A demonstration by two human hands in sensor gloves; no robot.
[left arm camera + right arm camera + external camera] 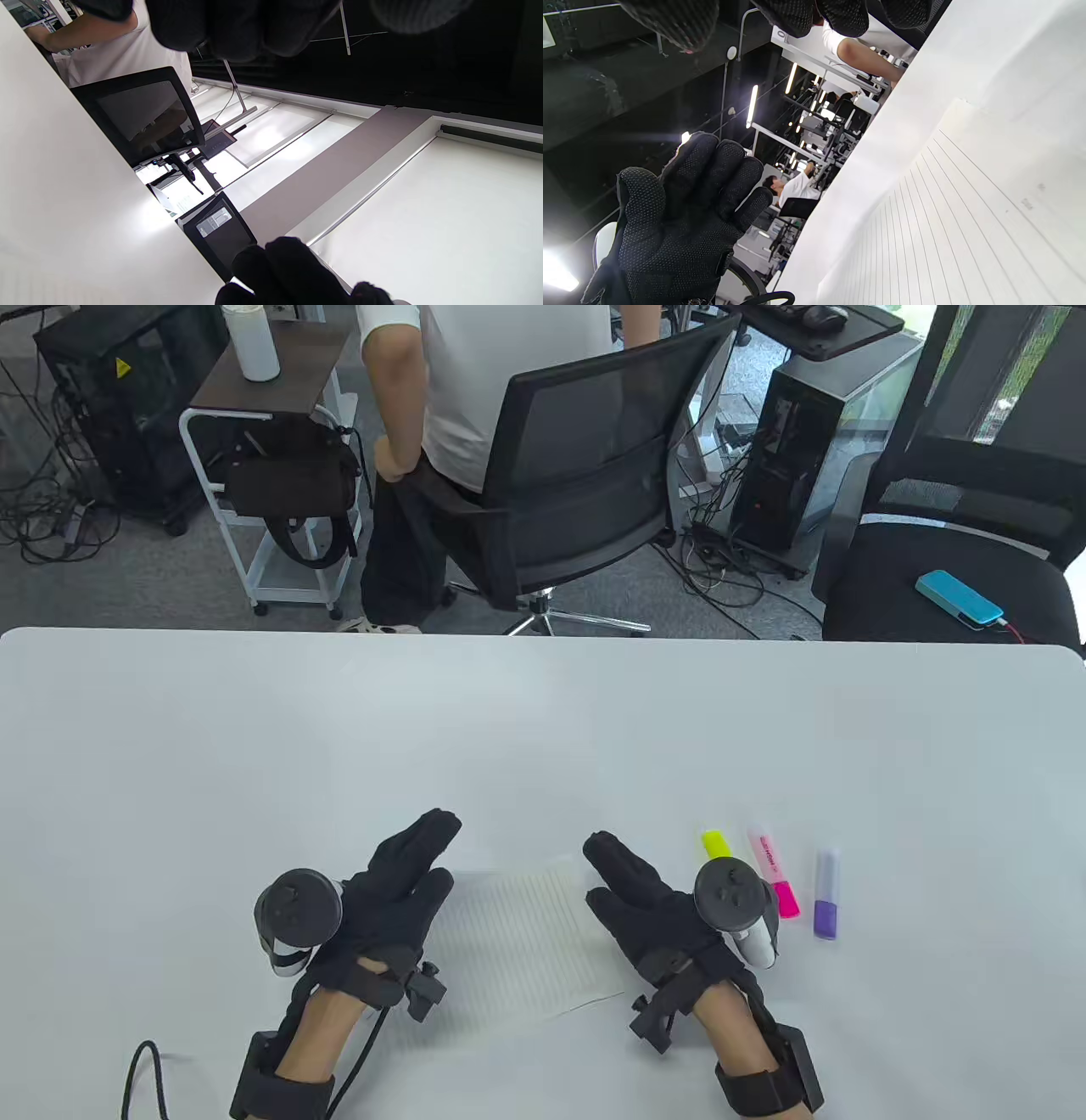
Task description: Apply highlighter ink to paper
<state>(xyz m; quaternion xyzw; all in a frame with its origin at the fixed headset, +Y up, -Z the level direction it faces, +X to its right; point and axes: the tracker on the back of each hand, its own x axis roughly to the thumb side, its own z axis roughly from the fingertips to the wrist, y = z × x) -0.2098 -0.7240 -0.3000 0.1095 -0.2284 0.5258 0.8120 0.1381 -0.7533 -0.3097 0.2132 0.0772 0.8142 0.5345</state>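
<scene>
A lined white paper sheet (522, 937) lies flat on the white table (543, 729) between my two hands; it also shows in the right wrist view (946, 224). My left hand (407, 874) is open and empty at the sheet's left edge, fingers pointing away. My right hand (628, 891) is open and empty at the sheet's right edge. Three capped highlighters lie right of my right hand: a yellow one (714, 843), partly hidden behind the tracker, a pink one (774, 874) and a purple one (827, 895). In the right wrist view my left hand's palm (678, 220) faces the camera.
The table's far edge (543, 634) runs across the middle of the view. Beyond it stand a black office chair (585, 492), a standing person (441, 407), a second chair (959, 560) with a blue device on it, and a small cart (271, 475).
</scene>
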